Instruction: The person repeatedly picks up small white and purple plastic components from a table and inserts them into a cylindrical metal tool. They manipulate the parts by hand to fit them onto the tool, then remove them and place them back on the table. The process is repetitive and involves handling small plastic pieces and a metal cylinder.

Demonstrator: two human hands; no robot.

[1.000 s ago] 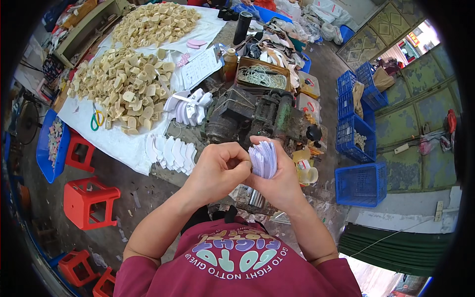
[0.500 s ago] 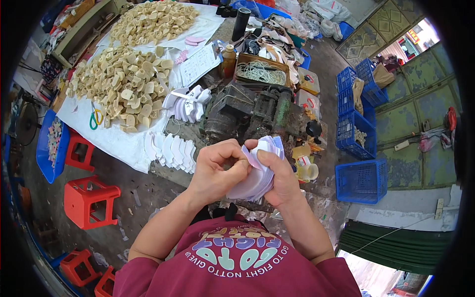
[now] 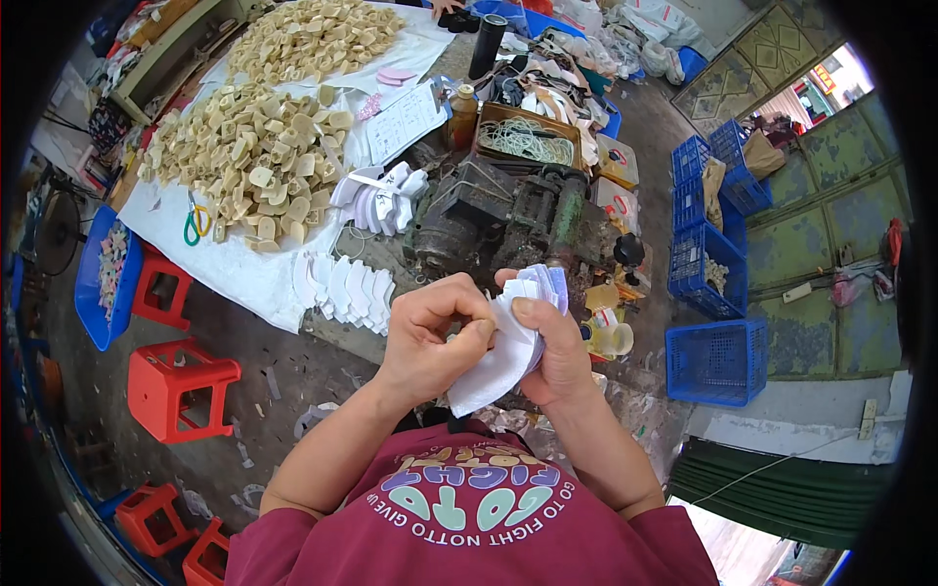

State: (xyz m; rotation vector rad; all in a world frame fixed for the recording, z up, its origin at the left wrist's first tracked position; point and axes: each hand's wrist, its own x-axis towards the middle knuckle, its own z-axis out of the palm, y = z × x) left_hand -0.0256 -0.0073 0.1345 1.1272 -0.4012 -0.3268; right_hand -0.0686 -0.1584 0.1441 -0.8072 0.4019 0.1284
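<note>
A stack of thin curved cut pieces [image 3: 503, 356], white and lilac, is held up in front of my chest. My right hand [image 3: 559, 359] grips the stack at its right side, thumb across the face and fingers behind. With fingers curled, my left hand [image 3: 435, 337] pinches the left edge of the nearest white piece. Just beyond both hands is a dark, greasy machine [image 3: 498, 220]. A fanned row of white cut pieces [image 3: 344, 293] lies left of it on the table, and a bundle of lilac-edged pieces [image 3: 379, 200] lies behind that row.
Two heaps of beige moulded pieces [image 3: 249, 161] cover a white sheet [image 3: 234, 278], with scissors [image 3: 197, 223] beside them. A tray of cord [image 3: 528, 142] stands behind the machine. Red stools [image 3: 161, 391] stand left, blue crates [image 3: 718, 361] right. Another person's hand [image 3: 447, 8] shows at the far edge.
The pinkish flap at my left fingertips no longer shows; a white piece now faces me, hanging lower from the stack. The view has shifted slightly. Another person's hand has appeared at the far edge.
</note>
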